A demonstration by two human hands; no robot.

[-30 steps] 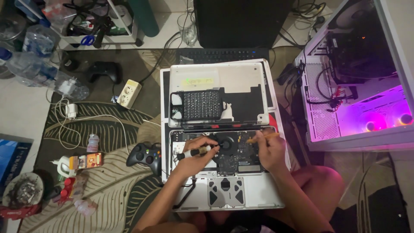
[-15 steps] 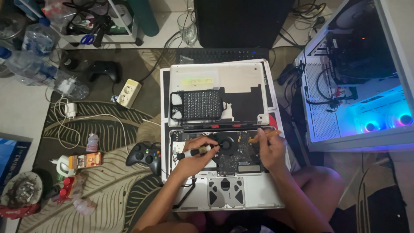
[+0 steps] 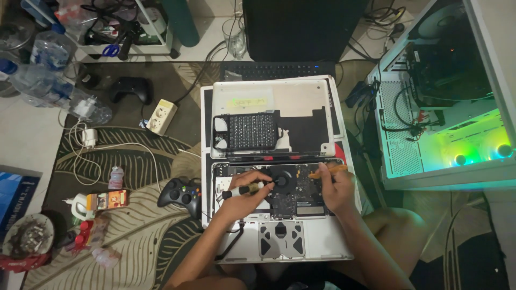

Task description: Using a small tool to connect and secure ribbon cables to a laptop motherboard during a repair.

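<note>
The opened silver aluminium laptop [image 3: 279,215], fragile inside, is lying before my knees while my left hand [image 3: 243,194] is gripping a black-handled screwdriver [image 3: 248,188] over it and my right hand [image 3: 334,188] is pinching an orange plastic pry stick [image 3: 332,170].
</note>
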